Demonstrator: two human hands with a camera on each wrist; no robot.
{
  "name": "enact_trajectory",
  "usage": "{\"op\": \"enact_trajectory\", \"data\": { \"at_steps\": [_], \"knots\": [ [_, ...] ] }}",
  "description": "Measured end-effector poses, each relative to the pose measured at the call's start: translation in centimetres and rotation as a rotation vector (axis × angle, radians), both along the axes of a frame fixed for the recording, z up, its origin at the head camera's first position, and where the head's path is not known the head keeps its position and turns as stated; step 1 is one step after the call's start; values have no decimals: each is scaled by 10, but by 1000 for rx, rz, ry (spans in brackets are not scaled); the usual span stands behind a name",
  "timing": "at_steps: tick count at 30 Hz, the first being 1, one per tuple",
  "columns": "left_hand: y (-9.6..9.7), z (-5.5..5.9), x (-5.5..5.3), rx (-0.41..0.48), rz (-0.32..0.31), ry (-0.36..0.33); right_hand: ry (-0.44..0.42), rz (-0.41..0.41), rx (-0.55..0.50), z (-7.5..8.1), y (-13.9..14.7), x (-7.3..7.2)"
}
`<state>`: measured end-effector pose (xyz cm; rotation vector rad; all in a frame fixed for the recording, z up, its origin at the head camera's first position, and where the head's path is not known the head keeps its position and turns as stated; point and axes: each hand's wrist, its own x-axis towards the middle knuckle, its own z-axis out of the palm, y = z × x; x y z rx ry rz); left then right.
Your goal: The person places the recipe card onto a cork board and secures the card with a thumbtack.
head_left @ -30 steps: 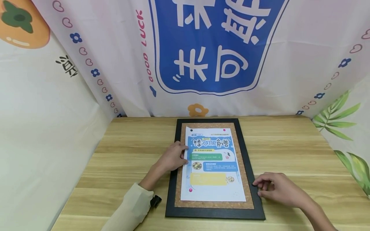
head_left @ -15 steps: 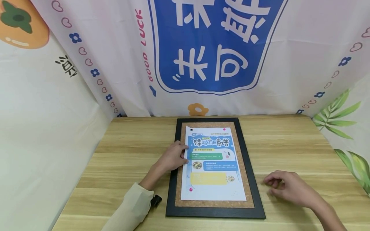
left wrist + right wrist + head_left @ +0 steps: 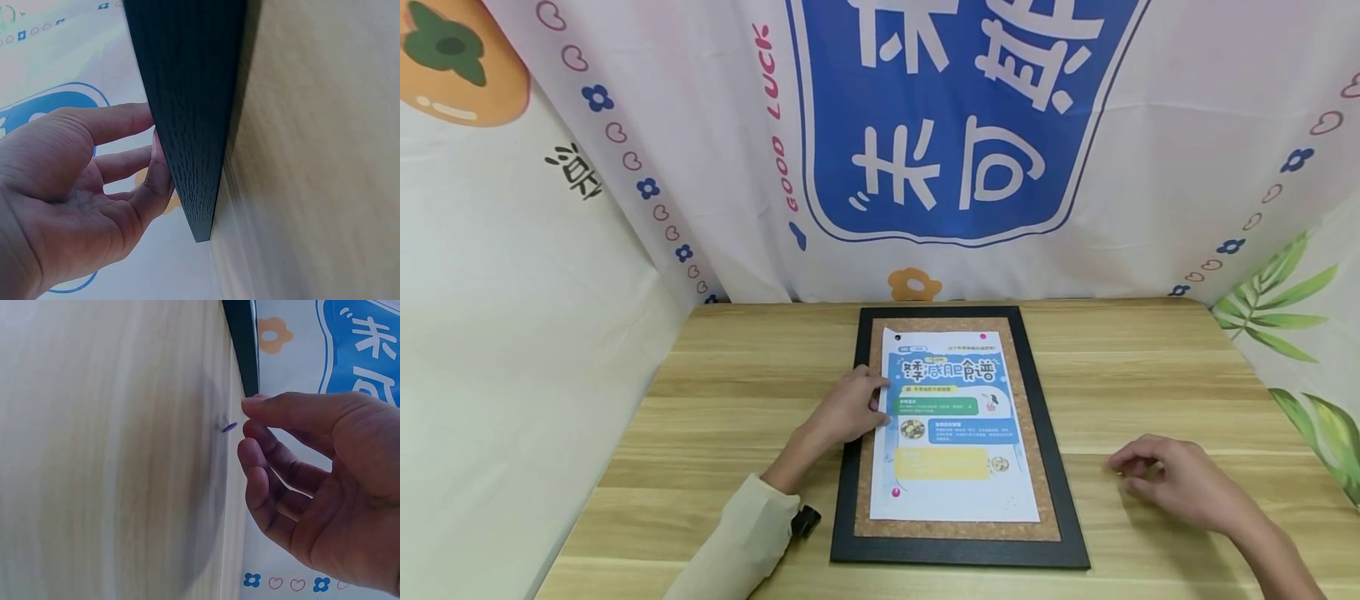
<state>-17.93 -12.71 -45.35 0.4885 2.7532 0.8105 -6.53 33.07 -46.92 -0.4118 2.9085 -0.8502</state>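
Note:
A printed paper sheet lies on a cork board with a black frame. A black pushpin sits at its upper left corner, a pink pushpin at its upper right and another pink pushpin at its lower left. My left hand reaches over the frame's left side, fingertips resting on the sheet's left edge. To the right of the board, my right hand hovers over the table, fingers loosely bent and holding nothing. Near its fingertips a small purple pushpin shows on the table.
The wooden table extends on both sides of the board. A printed curtain hangs right behind the table's back edge. Beside my left sleeve is a small black object at the wrist.
My right hand has moved from the frame's right edge out to the right, away from the board. My left hand and the board have stayed in place.

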Motion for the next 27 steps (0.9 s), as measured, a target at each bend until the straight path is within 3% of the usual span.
{"op": "enact_trajectory", "data": {
  "at_steps": [14,27],
  "knots": [
    [0,0,0,-5,-2,3,49,45,18,-9,7,-9],
    [0,-1,-1,-10,-4,2,6,36,21,-7,0,-9]
  ]
}}
